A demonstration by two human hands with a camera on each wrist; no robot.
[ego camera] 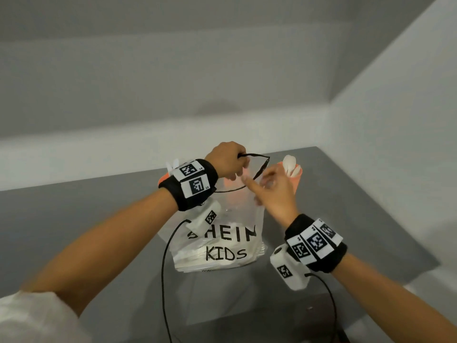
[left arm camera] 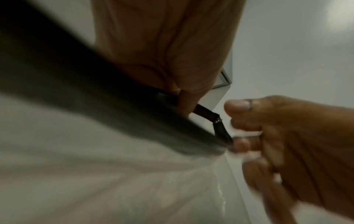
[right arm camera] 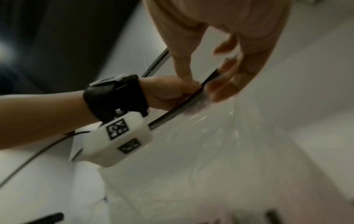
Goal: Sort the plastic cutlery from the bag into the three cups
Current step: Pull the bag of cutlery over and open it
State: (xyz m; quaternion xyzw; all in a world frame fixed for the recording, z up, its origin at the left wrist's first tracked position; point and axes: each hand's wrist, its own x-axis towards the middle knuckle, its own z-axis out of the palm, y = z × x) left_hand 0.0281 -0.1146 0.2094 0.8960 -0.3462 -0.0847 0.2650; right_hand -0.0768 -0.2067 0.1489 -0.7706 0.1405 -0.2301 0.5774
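Observation:
A clear plastic bag (ego camera: pixel 222 246) printed "SHEIN KIDS" stands on the grey table (ego camera: pixel 86 219), with white cutlery dimly visible low inside it. My left hand (ego camera: pixel 228 160) grips the bag's black zip rim (ego camera: pixel 259 169) and holds the mouth up; the left wrist view shows a finger curled over the rim (left arm camera: pixel 205 112). My right hand (ego camera: pixel 270 186) is at the mouth with relaxed, spread fingers and nothing seen in it. In the right wrist view its thumb and fingers (right arm camera: pixel 226 84) straddle the rim. Three orange cups stand behind: the right cup (ego camera: pixel 296 180) with spoons, the middle cup (ego camera: pixel 235 194) seen through the bag, and the left cup (ego camera: pixel 163 179).
White walls close in behind the table and on its right (ego camera: pixel 395 144). The table's front edge drops off below the bag (ego camera: pixel 247 315). Black cables (ego camera: pixel 163 268) hang from both wrist cameras in front of the bag.

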